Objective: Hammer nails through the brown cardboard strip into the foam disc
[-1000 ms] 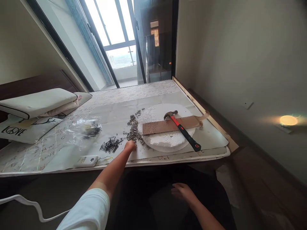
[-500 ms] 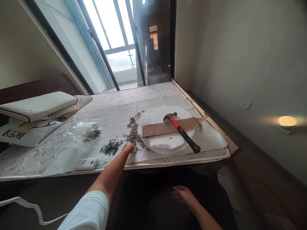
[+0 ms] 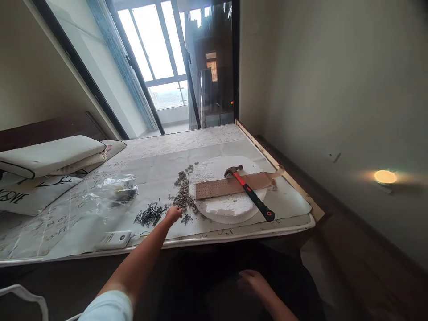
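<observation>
My left hand (image 3: 173,214) reaches out over the sheet-covered bed (image 3: 160,171). It rests between a pile of dark nails (image 3: 149,215) and a pile of small grey bits (image 3: 183,192), fingers curled downward; what they hold, if anything, is hidden. A few loose nails (image 3: 186,218) lie just right of it. My right hand (image 3: 253,281) lies on my dark lap, fingers loosely spread, holding nothing. A hammer (image 3: 249,191) with a red and black handle lies across a perforated brown strip (image 3: 230,185) on a white foam disc (image 3: 227,189).
A clear plastic bag (image 3: 113,189) with dark contents lies left of the nails. A white device (image 3: 113,240) sits near the bed's front edge. Pillows (image 3: 50,154) are stacked at the far left. A wall with a lit lamp (image 3: 385,177) runs along the right.
My left hand has drawn slightly left and back from the grey pile toward the nails. The view has tilted up a little. My right hand stays on my lap.
</observation>
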Demonstrator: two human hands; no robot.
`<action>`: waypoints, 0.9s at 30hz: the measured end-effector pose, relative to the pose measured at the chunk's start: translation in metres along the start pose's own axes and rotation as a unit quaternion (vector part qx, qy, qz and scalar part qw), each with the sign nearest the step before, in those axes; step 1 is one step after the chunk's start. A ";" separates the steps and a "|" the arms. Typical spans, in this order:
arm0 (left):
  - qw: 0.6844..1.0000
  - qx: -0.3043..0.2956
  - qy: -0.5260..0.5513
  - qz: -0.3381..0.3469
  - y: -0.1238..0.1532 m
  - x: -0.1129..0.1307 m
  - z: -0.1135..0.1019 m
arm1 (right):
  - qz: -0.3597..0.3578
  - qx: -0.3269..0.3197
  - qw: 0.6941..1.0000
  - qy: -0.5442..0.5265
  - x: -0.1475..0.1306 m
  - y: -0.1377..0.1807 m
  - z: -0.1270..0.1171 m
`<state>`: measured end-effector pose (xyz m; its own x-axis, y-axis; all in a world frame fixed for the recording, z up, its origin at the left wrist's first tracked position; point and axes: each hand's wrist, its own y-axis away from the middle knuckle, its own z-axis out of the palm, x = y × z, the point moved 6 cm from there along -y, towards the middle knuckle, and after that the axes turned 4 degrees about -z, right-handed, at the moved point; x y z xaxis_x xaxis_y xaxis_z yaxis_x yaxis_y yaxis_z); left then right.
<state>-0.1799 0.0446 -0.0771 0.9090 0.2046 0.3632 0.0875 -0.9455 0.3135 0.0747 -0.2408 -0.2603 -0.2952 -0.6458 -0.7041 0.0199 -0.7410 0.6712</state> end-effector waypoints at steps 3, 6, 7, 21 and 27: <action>0.994 -0.021 0.109 0.012 0.023 0.001 0.014 | 0.006 0.000 1.000 -0.016 -0.002 -0.001 0.001; 0.895 -0.120 0.430 0.015 0.056 -0.001 0.043 | -0.022 0.035 0.999 -0.005 -0.015 0.006 -0.004; 0.860 -0.154 0.487 0.011 0.067 -0.002 0.053 | -0.054 0.057 0.997 0.020 -0.026 0.012 -0.009; 0.718 -0.265 0.643 -0.035 0.138 0.031 0.088 | -0.209 0.251 0.770 0.548 -0.290 0.036 -0.038; 0.735 -0.280 0.618 0.007 0.146 0.036 0.086 | -0.175 0.267 0.802 0.505 -0.307 0.022 -0.036</action>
<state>-0.0989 -0.1082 -0.0936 -0.1863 0.5970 0.7803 -0.4135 -0.7681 0.4889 0.2005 -0.0652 -0.0378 0.7364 -0.4348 -0.5183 -0.3868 -0.8991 0.2047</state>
